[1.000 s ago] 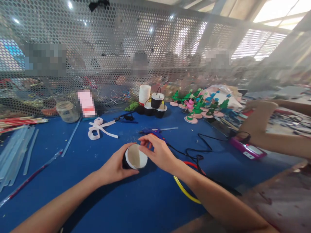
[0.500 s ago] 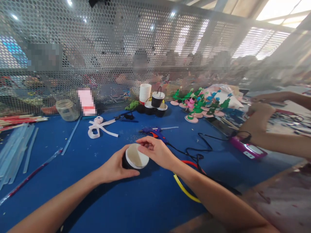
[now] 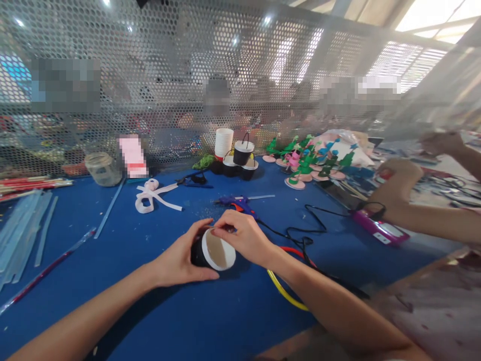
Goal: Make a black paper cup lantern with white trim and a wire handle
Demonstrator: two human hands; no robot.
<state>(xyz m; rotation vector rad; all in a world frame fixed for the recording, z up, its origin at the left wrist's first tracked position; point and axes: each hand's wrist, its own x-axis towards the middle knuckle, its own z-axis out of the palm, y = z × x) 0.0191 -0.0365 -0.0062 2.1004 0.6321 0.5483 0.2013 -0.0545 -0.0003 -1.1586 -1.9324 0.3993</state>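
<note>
A small black paper cup with a white inside lies tilted on the blue table, its mouth turned toward me. My left hand is wrapped round its black wall, thumb under the rim. My right hand pinches the cup's upper rim with thumb and fingertips. A blue glue gun lies just beyond my hands, its black cord trailing to the right.
Finished black cups and a white cup stack stand by the perforated metal screen. Glue sticks lie at the left, a white ribbon and a jar behind. Foam ornaments and another person's arms are at right.
The cup has tipped further toward me in my left hand, and my right hand has closed onto its upper rim. The person at right has raised one hand.
</note>
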